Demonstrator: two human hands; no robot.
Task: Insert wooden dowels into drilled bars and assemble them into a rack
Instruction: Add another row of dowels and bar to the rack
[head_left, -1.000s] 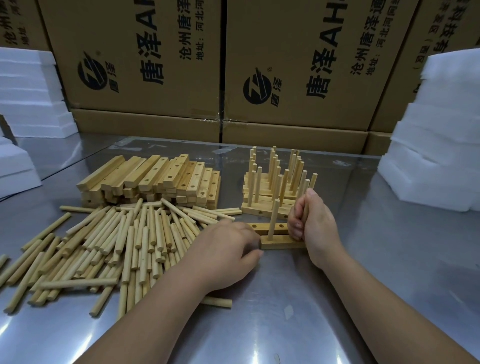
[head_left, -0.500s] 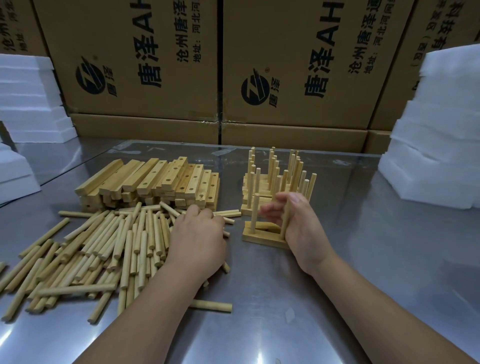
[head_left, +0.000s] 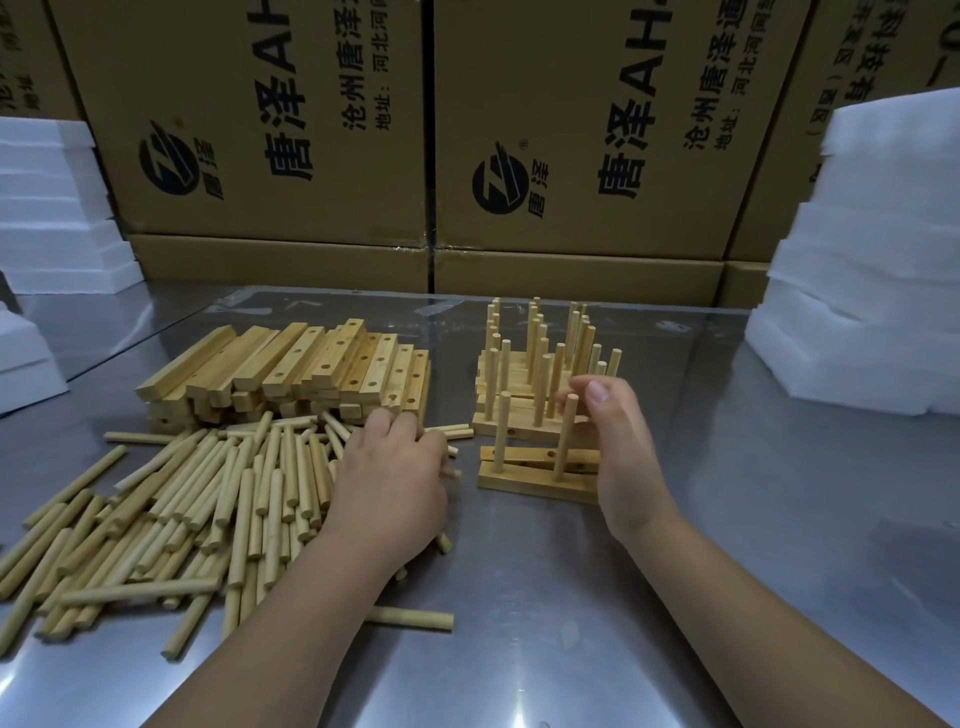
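Steel table (head_left: 727, 545), one bar (head_left: 535, 483) with two upright dowels (head_left: 501, 431), right hand (head_left: 623, 457) relaxed beside; left hand (head_left: 389, 478) on dowel pile (head_left: 208, 493), grip unclear

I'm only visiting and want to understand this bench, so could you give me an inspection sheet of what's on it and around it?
Surface: shiny metal table, reflecting light.
Job's things: pile of loose dowels at left; stack of drilled bars behind it; working bar carrying two upright dowels; finished pieces stacked behind it.
Clutter: one stray dowel lying apart, nearer the person.
Hands: left hand lies on the pile, fingers curled, grip unclear; right hand open, next to the right one of those two dowels.
Cables: nothing seen.
Surroundings: printed cardboard boxes behind; white foam blocks on both sides.
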